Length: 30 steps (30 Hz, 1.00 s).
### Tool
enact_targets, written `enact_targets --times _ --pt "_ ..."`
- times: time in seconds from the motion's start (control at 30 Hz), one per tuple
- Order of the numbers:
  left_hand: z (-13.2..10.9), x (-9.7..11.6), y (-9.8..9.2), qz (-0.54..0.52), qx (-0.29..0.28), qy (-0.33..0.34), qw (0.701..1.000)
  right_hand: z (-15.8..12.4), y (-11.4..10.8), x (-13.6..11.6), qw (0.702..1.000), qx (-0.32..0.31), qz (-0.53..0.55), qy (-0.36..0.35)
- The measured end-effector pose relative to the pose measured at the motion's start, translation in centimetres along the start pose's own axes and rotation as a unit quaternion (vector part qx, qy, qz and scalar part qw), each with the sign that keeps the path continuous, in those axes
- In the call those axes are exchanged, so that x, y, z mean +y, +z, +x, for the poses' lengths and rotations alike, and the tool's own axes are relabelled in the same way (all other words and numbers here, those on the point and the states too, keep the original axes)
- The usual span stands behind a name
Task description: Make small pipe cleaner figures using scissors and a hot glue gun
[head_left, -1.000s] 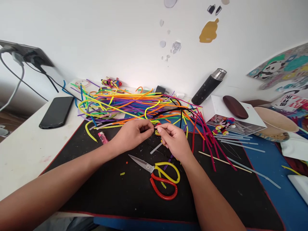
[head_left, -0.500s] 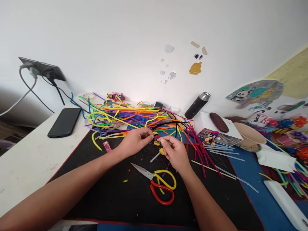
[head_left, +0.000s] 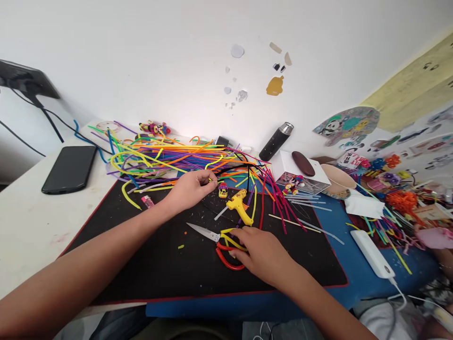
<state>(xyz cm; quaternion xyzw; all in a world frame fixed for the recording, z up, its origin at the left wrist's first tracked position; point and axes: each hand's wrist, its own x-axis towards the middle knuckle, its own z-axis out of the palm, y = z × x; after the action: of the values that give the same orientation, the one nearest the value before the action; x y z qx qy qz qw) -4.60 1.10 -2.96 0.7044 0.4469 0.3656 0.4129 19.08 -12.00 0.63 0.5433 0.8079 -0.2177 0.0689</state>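
My left hand (head_left: pixel 196 190) is closed in a pinch above the black mat (head_left: pixel 148 264); a bit of yellow-green pipe cleaner (head_left: pixel 211 179) shows at its fingertips. Just below those fingertips lies a small yellow, purple and black pipe-cleaner figure piece (head_left: pixel 222 191). My right hand (head_left: pixel 260 250) has its thumb and fingers on the handles of the scissors (head_left: pixel 205 232), one loop yellow and one red. The blades lie flat on the mat, pointing left. Between both hands rests a yellow glue gun (head_left: pixel 240 206) with a clear glue stick in it.
Behind the mat spreads a pile of coloured pipe cleaners (head_left: pixel 177 160). A black phone (head_left: pixel 70 169) lies left, a pink lighter (head_left: pixel 147 202) near my left wrist. A dark flask (head_left: pixel 277 141), white box (head_left: pixel 288 167) and white power strip (head_left: pixel 371 254) stand or lie rightward.
My right hand has left the left hand's fingertips and moved down to the scissors handles, uncovering the glue gun. My left hand keeps its pinch. The view has turned right.
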Motion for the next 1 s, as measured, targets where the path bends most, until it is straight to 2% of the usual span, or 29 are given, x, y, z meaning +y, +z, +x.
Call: enact_targets --times 0.07,0.17,0.4,0.5,0.6,0.7,0.83,1.0 --pt "0.0 0.1 0.0 -0.005 0.001 0.002 1.000 -0.1 0.6 -0.4 0.999 -0.029 -0.039 -0.005" --pt "0.0 0.2 -0.1 -0.008 0.001 0.009 1.000 0.1 1.4 -0.7 0.997 -0.036 -0.066 -0.008" --pt "0.1 0.2 -0.4 -0.031 0.003 0.019 0.999 0.2 1.4 -1.0 0.998 -0.038 -0.039 -0.006" --pt "0.0 0.4 -0.5 -0.035 0.001 0.015 0.999 0.0 1.0 -1.2 0.999 -0.033 -0.001 0.013" --pt "0.0 0.6 -0.7 -0.032 0.004 0.021 0.999 0.0 1.2 -1.2 0.993 -0.037 0.102 0.043" --pt "0.0 0.6 -0.8 -0.037 0.006 0.018 0.999 0.2 2.3 -0.8 0.966 -0.039 0.248 0.068" --pt "0.0 0.6 -0.9 -0.041 0.004 0.025 0.999 0.6 4.2 -0.3 0.878 -0.066 0.459 0.120" --pt "0.0 0.8 -0.9 -0.044 -0.004 0.017 0.999 0.7 4.9 -0.5 0.819 -0.092 0.550 0.135"
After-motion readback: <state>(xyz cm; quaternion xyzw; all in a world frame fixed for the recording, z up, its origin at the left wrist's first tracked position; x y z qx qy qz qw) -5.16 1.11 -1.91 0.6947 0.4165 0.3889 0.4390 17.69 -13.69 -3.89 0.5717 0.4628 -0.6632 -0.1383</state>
